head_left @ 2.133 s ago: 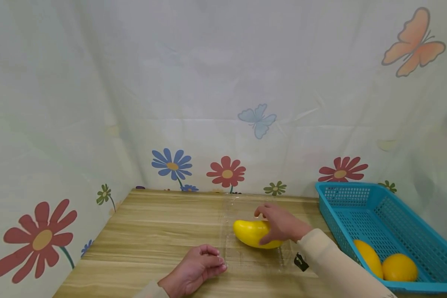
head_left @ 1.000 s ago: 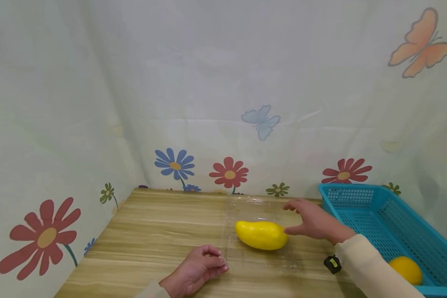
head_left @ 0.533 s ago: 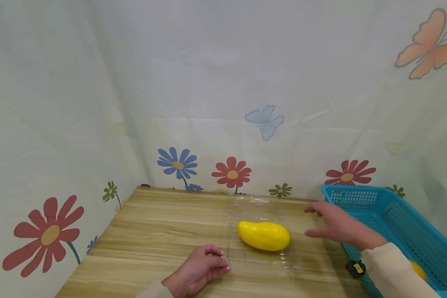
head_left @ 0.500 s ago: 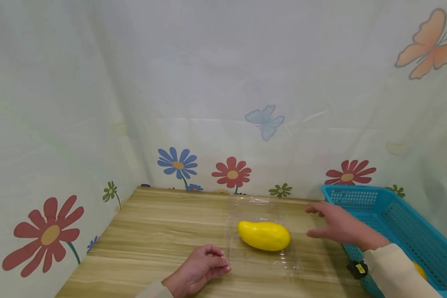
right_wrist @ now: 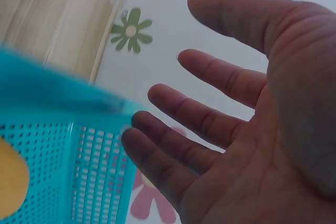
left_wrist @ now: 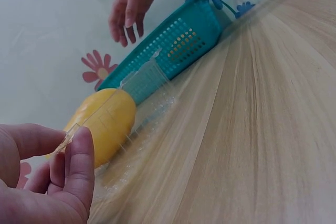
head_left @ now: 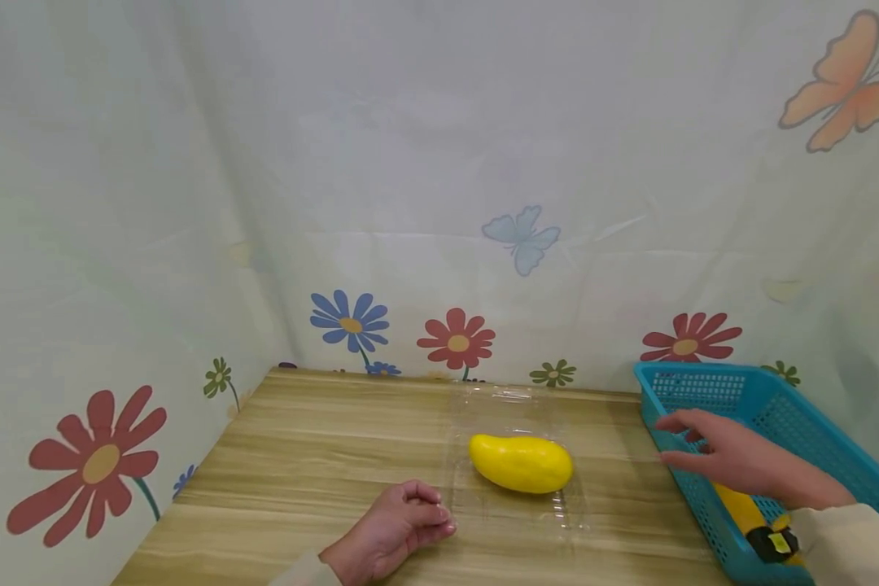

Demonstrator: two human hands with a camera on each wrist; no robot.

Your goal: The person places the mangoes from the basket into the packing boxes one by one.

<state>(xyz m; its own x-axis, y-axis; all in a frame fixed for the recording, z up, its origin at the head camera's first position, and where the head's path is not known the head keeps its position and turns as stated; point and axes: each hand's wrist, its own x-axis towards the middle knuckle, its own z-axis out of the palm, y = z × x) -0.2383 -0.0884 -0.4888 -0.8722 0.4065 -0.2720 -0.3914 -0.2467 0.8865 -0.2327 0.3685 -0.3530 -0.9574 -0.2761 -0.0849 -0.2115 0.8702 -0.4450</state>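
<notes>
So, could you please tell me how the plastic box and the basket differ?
The plastic box is clear; the basket is blue, with many small holes. The basket looks larger and deeper than the plastic box. The left hand pinches the plastic box's edge, while the right hand, holding nothing, hangs near the basket. Both are open on top and have fruit in them.

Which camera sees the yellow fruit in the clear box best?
The head view: the yellow fruit shows whole. In the left wrist view, the left hand partly covers it; the right wrist view doesn't show it.
</notes>
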